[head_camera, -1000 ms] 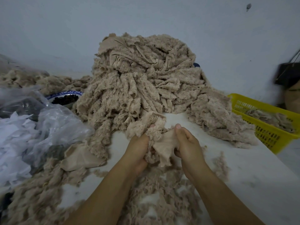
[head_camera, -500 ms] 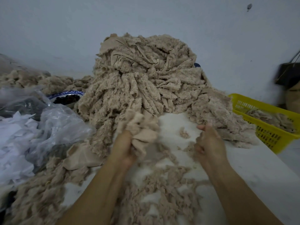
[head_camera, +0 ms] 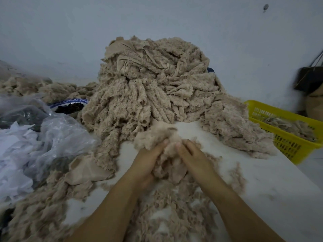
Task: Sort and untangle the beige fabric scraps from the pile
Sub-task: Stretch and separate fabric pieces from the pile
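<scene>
The left hand point(head_camera: 146, 161) and the right hand point(head_camera: 192, 158) meet over the near middle of the worktop point(head_camera: 262, 180), and both grasp one beige clump point(head_camera: 155, 137) of fuzzy fabric scraps, fingers curled into it from either side. The clump bulges up past the fingertips and is blurred.

Under the wrists and forearms, loose scraps point(head_camera: 166, 206) lie scattered thinly on the white worktop. Just left of them lies a smooth flat beige piece point(head_camera: 85, 172). Behind the hands rises the big pile point(head_camera: 148, 84) of beige scraps, strips hanging down its front, spreading right toward a yellow basket point(head_camera: 288, 145) that stands at the worktop's right edge with more scraps inside.

At the left, a clear plastic bag point(head_camera: 57, 133) lies crumpled beside white paper pieces point(head_camera: 10, 145), and a blue-and-white bowl point(head_camera: 70, 102) with dark contents sits behind it. A plain pale wall point(head_camera: 157, 23) backs the worktop; a dark bag point(head_camera: 309, 79) hangs at the far right.
</scene>
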Motion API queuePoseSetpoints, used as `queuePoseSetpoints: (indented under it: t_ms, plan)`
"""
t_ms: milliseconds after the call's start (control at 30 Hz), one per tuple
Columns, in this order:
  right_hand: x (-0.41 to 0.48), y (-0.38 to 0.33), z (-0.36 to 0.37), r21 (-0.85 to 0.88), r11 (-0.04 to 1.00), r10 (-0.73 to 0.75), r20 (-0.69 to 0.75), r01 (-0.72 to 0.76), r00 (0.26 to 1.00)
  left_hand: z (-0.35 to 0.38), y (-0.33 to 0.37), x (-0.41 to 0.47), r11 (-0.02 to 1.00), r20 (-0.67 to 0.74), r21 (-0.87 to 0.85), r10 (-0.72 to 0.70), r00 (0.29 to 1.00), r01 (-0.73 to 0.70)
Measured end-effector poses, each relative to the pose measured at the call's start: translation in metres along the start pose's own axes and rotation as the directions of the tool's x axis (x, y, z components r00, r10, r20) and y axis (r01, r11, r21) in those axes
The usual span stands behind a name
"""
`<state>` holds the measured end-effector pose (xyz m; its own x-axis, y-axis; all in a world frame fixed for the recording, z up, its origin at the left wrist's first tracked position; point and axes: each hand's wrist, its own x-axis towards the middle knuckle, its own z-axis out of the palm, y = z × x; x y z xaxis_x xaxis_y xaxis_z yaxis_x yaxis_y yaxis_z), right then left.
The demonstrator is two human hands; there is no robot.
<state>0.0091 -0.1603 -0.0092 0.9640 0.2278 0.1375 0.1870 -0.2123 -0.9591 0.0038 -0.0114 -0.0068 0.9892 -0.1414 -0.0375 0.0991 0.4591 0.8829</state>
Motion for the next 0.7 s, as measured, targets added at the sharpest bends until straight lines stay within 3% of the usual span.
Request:
queuePoseSetpoints:
  t_ms: [100,200,333,367,433,500,533,567,600,667,700]
  plan:
    - [0.002,0.002,0.001,0.120,0.993,-0.009,0.003,0.009,1.000,0.005,-0.002,-0.002,0.973,-0.064,0.219,-0.057,0.996,0.069]
    - [0.006,0.012,-0.006,0.120,0.992,0.052,-0.044,-0.046,0.998,0.004,-0.002,0.000,0.966,-0.151,0.199,-0.135,0.979,0.163]
    - [0.010,0.017,-0.014,0.268,0.951,0.173,-0.055,-0.152,0.983,-0.002,0.000,0.003,0.980,-0.305,0.169,-0.049,0.951,0.105]
    - [0.012,0.013,-0.020,0.401,0.905,0.184,-0.074,-0.140,0.980,-0.004,0.002,0.003,0.986,-0.295,0.162,0.001,0.956,0.049]
    - [0.014,0.003,-0.039,0.697,0.717,0.125,-0.165,0.026,0.978,-0.005,0.004,0.002,0.988,-0.244,0.150,0.070,0.967,-0.034]
    - [0.015,-0.001,-0.052,0.825,0.538,0.127,-0.286,0.176,0.950,-0.003,0.003,0.000,0.986,-0.178,0.168,0.052,0.983,-0.021]
    - [0.014,0.001,-0.052,0.854,0.493,0.178,-0.288,0.168,0.941,-0.002,0.001,0.000,0.979,-0.143,0.203,0.033,0.989,-0.003]
    - [0.014,0.004,-0.046,0.845,0.527,0.237,-0.244,0.086,0.941,0.000,-0.002,0.000,0.967,-0.111,0.253,0.015,0.994,0.014]
    - [0.011,0.007,-0.036,0.755,0.655,0.244,-0.209,-0.002,0.947,0.002,-0.003,0.000,0.952,-0.088,0.305,-0.004,0.996,0.031]
    - [0.007,0.010,-0.015,0.412,0.904,0.189,-0.139,-0.117,0.972,0.009,-0.003,-0.001,0.936,-0.053,0.348,-0.036,0.998,0.053]
    - [0.005,0.011,-0.006,0.246,0.961,0.148,-0.073,-0.126,0.986,0.011,-0.003,-0.002,0.946,-0.035,0.320,-0.048,0.998,0.057]
